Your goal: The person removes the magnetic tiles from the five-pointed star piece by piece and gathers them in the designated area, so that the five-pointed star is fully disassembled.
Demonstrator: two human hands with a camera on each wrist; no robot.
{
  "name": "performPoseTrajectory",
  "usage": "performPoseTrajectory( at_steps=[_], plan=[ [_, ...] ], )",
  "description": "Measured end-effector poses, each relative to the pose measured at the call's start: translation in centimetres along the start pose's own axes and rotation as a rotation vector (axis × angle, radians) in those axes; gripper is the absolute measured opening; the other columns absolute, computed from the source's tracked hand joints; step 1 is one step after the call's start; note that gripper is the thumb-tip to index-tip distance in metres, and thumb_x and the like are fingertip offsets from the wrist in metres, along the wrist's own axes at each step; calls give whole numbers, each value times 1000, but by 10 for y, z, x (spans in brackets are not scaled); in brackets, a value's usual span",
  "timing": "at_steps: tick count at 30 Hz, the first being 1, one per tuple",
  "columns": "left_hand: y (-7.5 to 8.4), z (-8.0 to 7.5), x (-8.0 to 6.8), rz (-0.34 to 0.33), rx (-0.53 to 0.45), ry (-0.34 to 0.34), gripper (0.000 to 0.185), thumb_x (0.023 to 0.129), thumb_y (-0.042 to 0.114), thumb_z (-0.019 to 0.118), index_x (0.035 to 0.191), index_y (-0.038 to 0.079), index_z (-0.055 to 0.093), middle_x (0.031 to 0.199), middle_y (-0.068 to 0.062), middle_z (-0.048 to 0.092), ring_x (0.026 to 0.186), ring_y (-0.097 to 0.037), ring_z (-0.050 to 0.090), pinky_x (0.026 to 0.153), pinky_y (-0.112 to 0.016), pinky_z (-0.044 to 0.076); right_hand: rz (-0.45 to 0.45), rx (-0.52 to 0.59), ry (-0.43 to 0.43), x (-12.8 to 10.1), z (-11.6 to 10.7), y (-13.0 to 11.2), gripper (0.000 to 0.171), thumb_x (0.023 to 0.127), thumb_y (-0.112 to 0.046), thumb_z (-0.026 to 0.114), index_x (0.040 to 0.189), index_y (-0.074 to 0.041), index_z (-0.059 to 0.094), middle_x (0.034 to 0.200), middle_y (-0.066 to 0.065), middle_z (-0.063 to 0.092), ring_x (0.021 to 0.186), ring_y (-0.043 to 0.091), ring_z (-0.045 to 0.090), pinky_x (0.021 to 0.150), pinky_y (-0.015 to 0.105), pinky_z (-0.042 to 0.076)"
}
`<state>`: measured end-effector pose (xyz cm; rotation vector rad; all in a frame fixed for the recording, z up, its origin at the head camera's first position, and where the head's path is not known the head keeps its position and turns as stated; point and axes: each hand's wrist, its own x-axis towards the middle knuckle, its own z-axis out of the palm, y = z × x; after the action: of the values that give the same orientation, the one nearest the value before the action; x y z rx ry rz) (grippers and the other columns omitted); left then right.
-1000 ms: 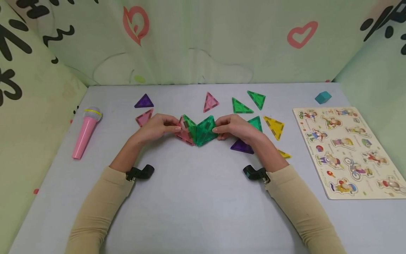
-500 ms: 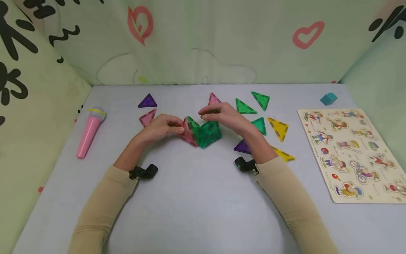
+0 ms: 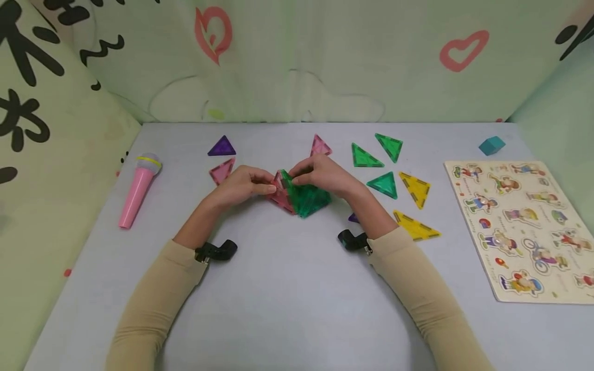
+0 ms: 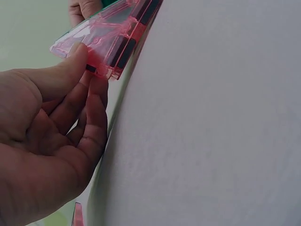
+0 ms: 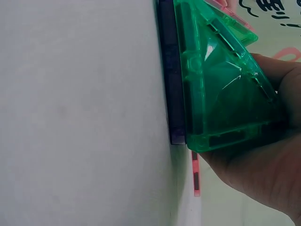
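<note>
Grey table point(image 3: 287, 299) bearing, at its centre, a tile cluster of green triangles point(image 3: 308, 198) and pink triangles point(image 3: 280, 195). Left hand point(image 3: 241, 186) still pinches the pink side between thumb and fingers; right hand point(image 3: 322, 176), raised half a second ago, has come down to grip the green top edge

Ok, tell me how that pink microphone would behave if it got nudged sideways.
The pink microphone lies on its side on the table, and its body looks round, so it would probably roll rather than slide. Its head looks wider than its handle, so it might curve. It looks like stiff, light plastic.
</note>
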<state>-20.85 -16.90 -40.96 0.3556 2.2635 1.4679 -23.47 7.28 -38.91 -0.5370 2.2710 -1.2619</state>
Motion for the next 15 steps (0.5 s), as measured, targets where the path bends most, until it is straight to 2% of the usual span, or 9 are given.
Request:
performPoseTrajectory(
  at_steps=[6,11,15],
  plan=[
    [-2,2,1,-1,-68,24,21,92,14,72,107,0,73,91,6,72,89,-13,58,78,-25,48,-3,-10,-17,-4,-2,3,26,95,-14,65,118,-4,72,126,13,69,120,25,58,102,43,48],
    [-2,0,3,-1,-64,61,23,91,14,72,109,-1,72,91,5,71,88,-13,58,76,-24,48,-6,-8,-11,-4,-5,2,26,95,-14,66,118,-5,72,126,12,69,119,24,59,102,43,48],
    [-5,-3,4,-34,-69,111,28,92,15,72,115,-2,70,93,6,69,88,-9,58,76,-21,49,6,0,-9,-3,-5,3,24,94,-13,67,116,-4,72,125,12,69,118,24,59,100,42,48]
  ],
)
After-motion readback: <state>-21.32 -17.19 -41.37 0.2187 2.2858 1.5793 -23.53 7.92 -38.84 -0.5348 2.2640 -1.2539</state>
